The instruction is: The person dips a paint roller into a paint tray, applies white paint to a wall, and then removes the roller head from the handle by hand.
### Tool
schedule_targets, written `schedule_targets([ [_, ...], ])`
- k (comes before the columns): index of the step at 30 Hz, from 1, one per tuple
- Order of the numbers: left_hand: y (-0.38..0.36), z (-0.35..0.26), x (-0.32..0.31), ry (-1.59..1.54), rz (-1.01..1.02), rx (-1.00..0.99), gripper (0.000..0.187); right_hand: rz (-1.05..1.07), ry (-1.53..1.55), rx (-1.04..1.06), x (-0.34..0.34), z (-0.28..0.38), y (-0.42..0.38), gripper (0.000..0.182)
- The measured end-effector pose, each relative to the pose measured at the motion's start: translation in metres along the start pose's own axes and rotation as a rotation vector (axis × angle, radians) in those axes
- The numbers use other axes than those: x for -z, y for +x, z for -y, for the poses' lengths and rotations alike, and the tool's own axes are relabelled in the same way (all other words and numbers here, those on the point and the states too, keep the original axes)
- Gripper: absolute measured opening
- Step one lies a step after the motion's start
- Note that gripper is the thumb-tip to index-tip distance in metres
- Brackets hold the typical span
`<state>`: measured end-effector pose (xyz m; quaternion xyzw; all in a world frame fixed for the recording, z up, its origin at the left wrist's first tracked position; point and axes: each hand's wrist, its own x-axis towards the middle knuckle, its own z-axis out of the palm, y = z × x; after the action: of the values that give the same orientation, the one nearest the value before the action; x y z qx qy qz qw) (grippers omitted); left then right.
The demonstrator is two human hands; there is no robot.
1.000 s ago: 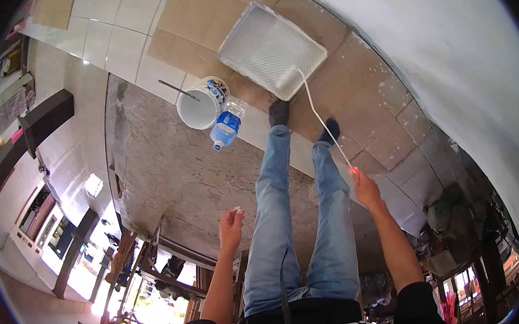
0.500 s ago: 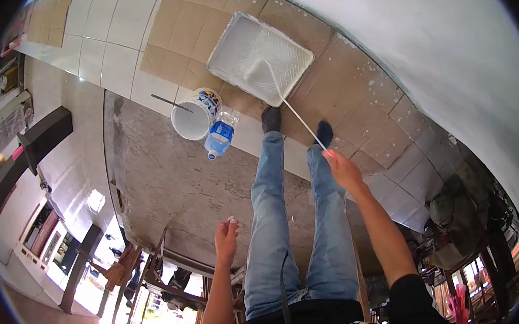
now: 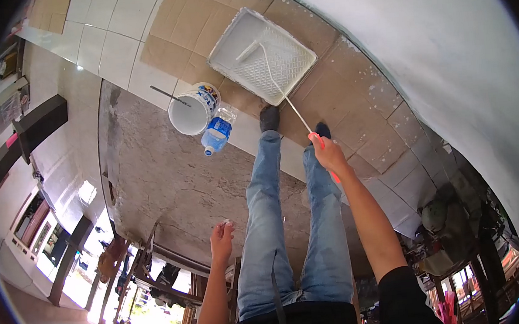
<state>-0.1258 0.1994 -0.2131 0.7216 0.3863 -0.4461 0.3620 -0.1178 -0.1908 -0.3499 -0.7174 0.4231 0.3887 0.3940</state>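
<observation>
My right hand [image 3: 330,154] is closed around the orange handle of a paint roller [image 3: 285,95]. Its long pale rod reaches away from me into a white paint tray [image 3: 299,50], where the roller head lies in whitish paint. The tray has a ribbed slope at its nearer side and rests on cardboard. Off to the left, my left hand [image 3: 221,240] is held in the air with fingers curled around a small whitish lump, whose kind I cannot make out.
Left of the tray stand a white paint bucket [image 3: 187,116] with a stick [image 3: 170,96] in it and a water bottle [image 3: 216,133] with a blue label. Paint-spotted cardboard [image 3: 352,106] covers the tiles along the white wall [image 3: 445,44]. Bare rough concrete [image 3: 157,176] lies at left.
My right hand has moved forward and a little left, and the roller head has shifted farther up in the tray. My left hand keeps its curled pose.
</observation>
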Motion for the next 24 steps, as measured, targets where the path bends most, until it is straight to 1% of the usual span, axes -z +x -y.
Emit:
schedule_targets([
  [1, -0.002, -0.001, 0.004, 0.007, -0.001, -0.001, 0.033, 0.012, 0.0, -0.034, 0.0, 0.003, -0.005, 0.053],
  [2, -0.002, -0.003, 0.005, 0.01, 0.0, -0.008, 0.033, 0.002, 0.04, -0.007, 0.001, -0.007, -0.014, 0.053],
  [5, -0.002, -0.001, 0.003, -0.038, -0.027, 0.009, 0.028, 0.006, 0.116, 0.035, 0.005, -0.073, -0.049, 0.053],
  [6, -0.004, 0.002, 0.002, -0.065, -0.043, 0.024, 0.026, 0.015, 0.059, -0.015, 0.007, -0.091, -0.064, 0.052],
  [8, -0.008, 0.012, 0.0, -0.05, -0.038, 0.056, 0.026, 0.04, -0.014, -0.097, 0.006, -0.099, -0.071, 0.052],
  [10, -0.012, 0.018, -0.003, -0.045, -0.027, 0.078, 0.026, 0.069, -0.045, -0.159, -0.002, -0.091, -0.07, 0.053],
  [11, -0.014, 0.021, -0.004, -0.045, -0.022, 0.085, 0.026, 0.049, -0.014, -0.124, -0.008, -0.086, -0.067, 0.054],
  [13, -0.014, 0.023, -0.005, -0.022, -0.008, 0.089, 0.028, 0.01, 0.049, -0.052, -0.017, -0.054, -0.051, 0.055],
  [15, -0.013, 0.023, -0.002, 0.028, 0.007, 0.089, 0.032, 0.027, 0.066, -0.016, -0.02, -0.024, -0.033, 0.055],
  [18, -0.012, 0.012, 0.003, 0.06, 0.002, 0.082, 0.032, 0.056, -0.041, -0.086, -0.023, 0.0, -0.001, 0.054],
  [21, -0.011, 0.006, 0.005, -0.002, -0.034, 0.045, 0.031, 0.095, -0.01, -0.074, -0.007, -0.001, -0.01, 0.055],
  [24, -0.008, 0.011, 0.006, -0.001, -0.019, 0.062, 0.032, 0.017, 0.088, 0.04, 0.023, -0.019, -0.056, 0.055],
])
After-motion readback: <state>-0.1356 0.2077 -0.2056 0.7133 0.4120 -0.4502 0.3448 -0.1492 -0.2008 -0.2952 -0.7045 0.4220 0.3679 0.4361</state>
